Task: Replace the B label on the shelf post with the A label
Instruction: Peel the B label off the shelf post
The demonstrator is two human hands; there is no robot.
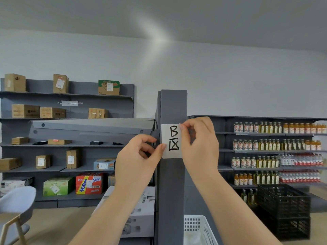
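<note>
A white paper B label (171, 140) with a black handwritten "B" and a character under it sits on the front of the grey shelf post (172, 183). My right hand (198, 144) pinches the label's upper right edge between thumb and forefinger. My left hand (139, 156) has its thumb on the label's lower left edge, fingers curled beside the post. No A label is in view.
Grey shelves with cardboard boxes (53, 112) stand at the left, shelves of drink bottles (276, 145) at the right. Black crates (284, 209) are stacked at the lower right, a white basket (198, 227) sits below the post, and a grey chair (16, 202) stands at the lower left.
</note>
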